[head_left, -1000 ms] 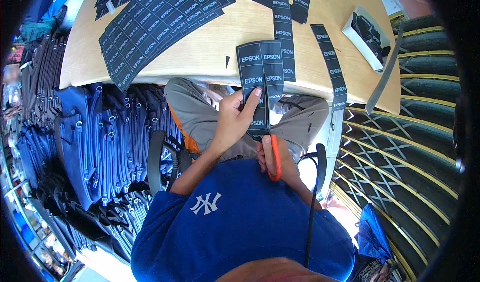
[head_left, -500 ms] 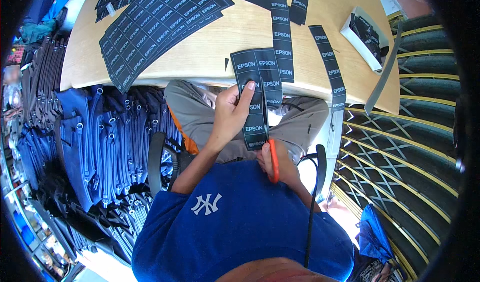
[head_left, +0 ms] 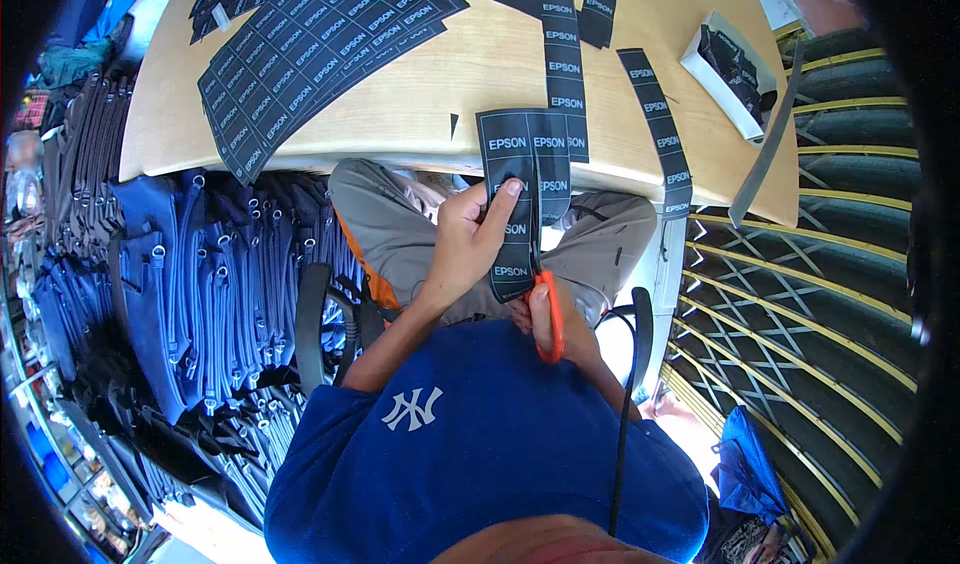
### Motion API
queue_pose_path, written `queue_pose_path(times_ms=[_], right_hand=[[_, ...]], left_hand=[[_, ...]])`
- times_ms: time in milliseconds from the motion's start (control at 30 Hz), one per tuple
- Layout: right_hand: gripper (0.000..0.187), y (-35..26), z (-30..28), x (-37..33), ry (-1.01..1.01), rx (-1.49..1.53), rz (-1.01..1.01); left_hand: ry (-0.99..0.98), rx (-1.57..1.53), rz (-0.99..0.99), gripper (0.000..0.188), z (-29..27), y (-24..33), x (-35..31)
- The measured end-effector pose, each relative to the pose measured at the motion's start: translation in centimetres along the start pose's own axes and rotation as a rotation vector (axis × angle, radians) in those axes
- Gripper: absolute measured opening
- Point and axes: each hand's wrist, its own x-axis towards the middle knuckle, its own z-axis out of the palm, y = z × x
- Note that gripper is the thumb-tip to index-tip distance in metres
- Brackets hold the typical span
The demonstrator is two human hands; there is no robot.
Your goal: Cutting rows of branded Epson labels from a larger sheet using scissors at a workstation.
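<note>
My left hand pinches a dark sheet of labels marked into rectangles with pale print, thumb on top. My right hand grips orange-handled scissors, whose blades lie along the line between the sheet's two columns. A slit runs up from the sheet's lower end, and the right column hangs partly apart. The sheet is held over my lap, its far end overlapping the table edge. Beyond it a cut label strip lies on the table, partly covered by the sheet.
On the wooden table are large uncut label sheets at the left, another strip at the right and a white box of dark pieces. Blue straps with metal hooks hang at the left. A folding metal gate stands at the right.
The sheet and my left hand have shifted slightly nearer to me and right. The scissor blades have moved further up along the sheet, and the right column hangs a little lower.
</note>
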Motion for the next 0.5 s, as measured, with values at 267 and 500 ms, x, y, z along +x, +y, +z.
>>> queue_pose_path(times_ms=[267,500], right_hand=[[0.056,-3.1,0.3,0.4,-0.032,0.120,0.126],[0.056,-2.9,0.4,0.3,0.009,0.146,0.216]], left_hand=[[-0.015,0.025,-0.038,0.024,-0.2,-0.3,-0.1],[0.014,0.010,-0.021,0.024,0.0,0.1,-0.1]])
